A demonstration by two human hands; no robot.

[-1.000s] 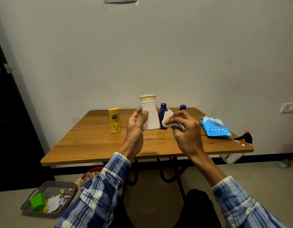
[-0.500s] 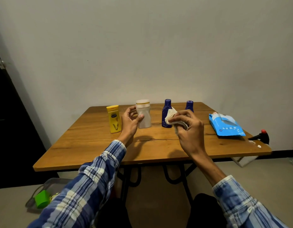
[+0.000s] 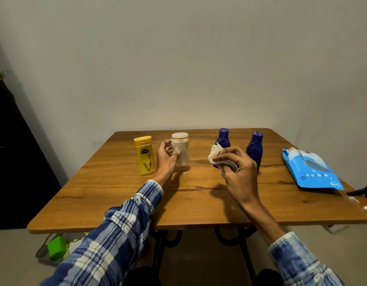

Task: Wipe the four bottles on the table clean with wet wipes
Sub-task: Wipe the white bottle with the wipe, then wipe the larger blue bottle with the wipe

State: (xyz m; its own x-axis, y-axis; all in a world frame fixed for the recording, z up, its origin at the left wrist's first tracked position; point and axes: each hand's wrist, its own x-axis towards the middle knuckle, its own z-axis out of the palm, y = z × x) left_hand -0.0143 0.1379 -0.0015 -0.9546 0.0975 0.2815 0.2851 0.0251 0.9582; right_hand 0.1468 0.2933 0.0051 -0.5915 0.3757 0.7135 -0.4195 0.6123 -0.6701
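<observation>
Table (image 3: 199,199): wooden top on dark metal legs, set against a pale wall; bears all four bottles and the wipes pack.
Wet wipes pack (image 3: 310,172): blue soft pouch, lying flat near the table's right edge, well apart from the hands.
Left hand (image 3: 167,159): plaid sleeve behind it; fingers and thumb wrapped round the white bottle, grasping it.
Right hand (image 3: 238,168): raised above the table's middle, fingers clenched on a crumpled wet wipe.
Yellow bottle (image 3: 145,155): upright, flip cap on top, leftmost in the row, just beside the left hand.
White bottle (image 3: 181,149): upright on the table, translucent body, gold band under the cap; second from left.
Left blue bottle (image 3: 223,141): upright, dark blue, partly hidden behind the wipe and right hand.
Right blue bottle (image 3: 255,150): upright, dark blue, just beyond the right hand's knuckles.
Wet wipe (image 3: 216,152): white, bunched, sticking out above the right fingers in front of the left blue bottle.
Green container (image 3: 55,247): on the floor under the table's left corner, among other small items too blurred to name.
</observation>
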